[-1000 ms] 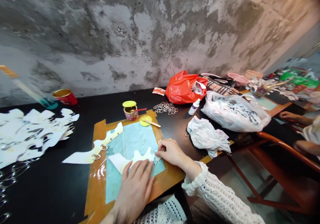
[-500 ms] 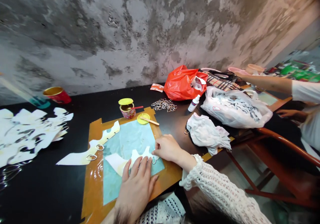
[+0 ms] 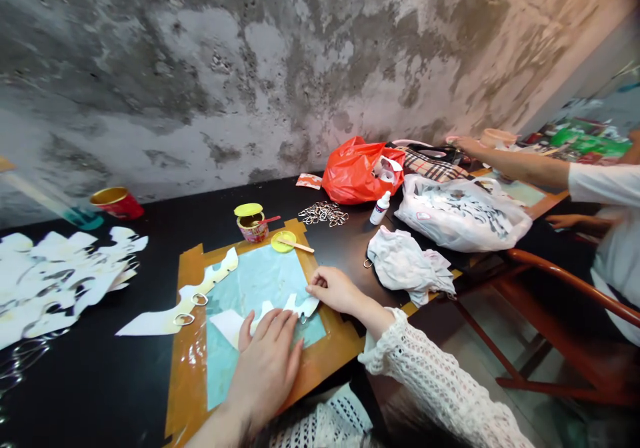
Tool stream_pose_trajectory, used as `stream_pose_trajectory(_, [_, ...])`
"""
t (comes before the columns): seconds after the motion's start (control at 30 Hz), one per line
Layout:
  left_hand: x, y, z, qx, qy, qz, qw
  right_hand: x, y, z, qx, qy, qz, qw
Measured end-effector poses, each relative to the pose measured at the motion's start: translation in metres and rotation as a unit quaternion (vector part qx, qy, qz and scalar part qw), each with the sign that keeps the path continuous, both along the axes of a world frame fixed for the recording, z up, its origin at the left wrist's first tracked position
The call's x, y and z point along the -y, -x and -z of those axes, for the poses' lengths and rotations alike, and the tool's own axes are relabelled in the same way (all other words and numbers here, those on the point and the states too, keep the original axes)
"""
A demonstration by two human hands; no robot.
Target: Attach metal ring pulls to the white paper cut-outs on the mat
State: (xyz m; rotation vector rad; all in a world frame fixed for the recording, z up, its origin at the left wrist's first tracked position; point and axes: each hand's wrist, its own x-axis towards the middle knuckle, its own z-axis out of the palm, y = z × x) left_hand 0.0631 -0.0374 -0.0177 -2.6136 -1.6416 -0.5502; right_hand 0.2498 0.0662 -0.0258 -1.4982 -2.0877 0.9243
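My left hand [image 3: 267,359] lies flat, fingers apart, pressing a white cut-out piece [image 3: 231,323] onto the pale blue work mat [image 3: 253,281], which is taped down with brown tape. My right hand [image 3: 334,289] pinches the right end of that same piece, where a small metal ring [image 3: 303,319] hangs. A second white cut-out [image 3: 176,306] with two metal rings lies across the mat's left edge.
A small glue pot [image 3: 252,225], its yellow lid with a stick [image 3: 284,241], a pile of metal rings [image 3: 323,214] and a white bottle [image 3: 381,207] sit behind the mat. White cloth [image 3: 407,266], bags [image 3: 459,211] and a red bag [image 3: 356,170] lie right. Finished cut-outs [image 3: 55,273] are stacked left. Another person's arm [image 3: 520,163] reaches in far right.
My right hand has lifted the piece's right end slightly. The view has shifted a little. The other person's arm has reached across the far right table.
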Motion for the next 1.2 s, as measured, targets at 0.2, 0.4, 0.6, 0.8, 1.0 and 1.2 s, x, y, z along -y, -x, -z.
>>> stream_pose_trajectory(0.2, [0.001, 0.009, 0.008, 0.018, 0.008, 0.006, 1.000, 0.017, -0.004, 0.001, -0.020, -0.027, -0.005, 0.999])
stream_pose_trajectory(0.4, [0.006, 0.013, 0.009, 0.002, -0.011, 0.013, 1.000, 0.026, 0.000, -0.001, -0.004, -0.061, 0.002, 0.998])
stream_pose_trajectory(0.6, [0.012, 0.018, 0.011, -0.015, -0.025, 0.022, 0.999, 0.030, 0.003, -0.008, 0.003, -0.060, -0.041, 0.997])
stream_pose_trajectory(0.8, [0.005, 0.016, 0.005, 0.024, -0.033, -0.006, 0.999, 0.033, 0.001, -0.007, 0.012, -0.092, -0.063, 0.994])
stream_pose_trajectory(1.0, [-0.015, 0.011, -0.007, 0.045, -0.021, 0.032, 0.998, 0.039, 0.000, 0.003, -0.014, -0.097, -0.028, 0.995])
stream_pose_trajectory(1.2, [-0.037, 0.017, -0.005, 0.012, -0.027, 0.145, 0.989, 0.040, -0.002, 0.013, -0.056, -0.099, 0.001, 0.994])
